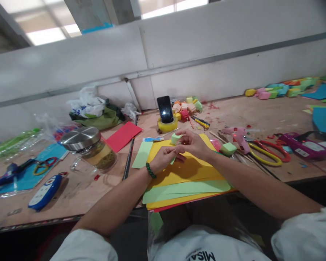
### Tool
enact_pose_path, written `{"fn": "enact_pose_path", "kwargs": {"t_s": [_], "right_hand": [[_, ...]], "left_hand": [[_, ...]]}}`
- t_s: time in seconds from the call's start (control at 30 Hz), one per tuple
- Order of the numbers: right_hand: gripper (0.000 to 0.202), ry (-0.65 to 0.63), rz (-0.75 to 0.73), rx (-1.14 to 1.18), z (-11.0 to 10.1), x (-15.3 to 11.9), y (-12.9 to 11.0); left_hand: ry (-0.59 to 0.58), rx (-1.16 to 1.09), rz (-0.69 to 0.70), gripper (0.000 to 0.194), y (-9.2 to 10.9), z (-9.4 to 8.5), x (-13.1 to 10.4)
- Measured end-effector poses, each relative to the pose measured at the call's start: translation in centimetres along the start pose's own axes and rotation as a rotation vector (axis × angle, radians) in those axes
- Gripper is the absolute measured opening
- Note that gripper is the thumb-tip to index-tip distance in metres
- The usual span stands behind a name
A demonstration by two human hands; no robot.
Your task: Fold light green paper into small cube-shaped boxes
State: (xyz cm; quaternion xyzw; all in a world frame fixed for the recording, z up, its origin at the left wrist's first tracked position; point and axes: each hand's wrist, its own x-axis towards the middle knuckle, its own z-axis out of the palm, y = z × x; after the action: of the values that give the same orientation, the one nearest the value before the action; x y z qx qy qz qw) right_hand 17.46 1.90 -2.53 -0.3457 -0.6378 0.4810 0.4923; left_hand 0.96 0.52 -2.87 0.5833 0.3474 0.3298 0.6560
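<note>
Above a stack of yellow paper (pixel 198 170), my two hands meet with their fingers closed. A small light green folded paper piece (pixel 175 139), box-like in shape, shows at the fingertips of my right hand (pixel 194 145). My left hand (pixel 164 158), with a dark green bead bracelet at the wrist, pinches against the right fingers. A bit of light green paper also shows below its fingertips; whether it belongs to the same piece is hidden. Light green sheets (pixel 184 191) lie across the near part of the stack. A finished-looking green paper cube (pixel 228 149) sits right of my right hand.
Left stand a lidded glass jar (pixel 93 148) and a blue-white device (pixel 45 192). A phone (pixel 165 108) leans on a tape roll (pixel 167 125) behind my hands, near paper cubes (pixel 184 107). Right lie a pink glue gun (pixel 237 137), scissors (pixel 265 154) and a purple device (pixel 303 146).
</note>
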Motion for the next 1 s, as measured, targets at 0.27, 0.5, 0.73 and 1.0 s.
{"fn": "enact_pose_path", "kwargs": {"t_s": [0.27, 0.5, 0.73, 1.0], "right_hand": [[0.038, 0.03, 0.003, 0.076, -0.1, 0.2, 0.5], [0.039, 0.076, -0.04, 0.05, -0.6, 0.9, 1.1], [0.039, 0.323, -0.138, 0.06, -3.3, 2.3, 0.7], [0.042, 0.069, -0.061, 0.058, -1.6, 0.9, 0.6]], "left_hand": [[0.128, 0.037, 0.09, 0.063, -0.5, 0.7, 0.3], [0.04, 0.026, 0.011, 0.063, -0.5, 0.0, 0.1], [0.005, 0.042, -0.054, 0.054, 0.0, -1.2, 0.0], [0.05, 0.021, -0.028, 0.06, 0.6, -1.6, 0.0]]}}
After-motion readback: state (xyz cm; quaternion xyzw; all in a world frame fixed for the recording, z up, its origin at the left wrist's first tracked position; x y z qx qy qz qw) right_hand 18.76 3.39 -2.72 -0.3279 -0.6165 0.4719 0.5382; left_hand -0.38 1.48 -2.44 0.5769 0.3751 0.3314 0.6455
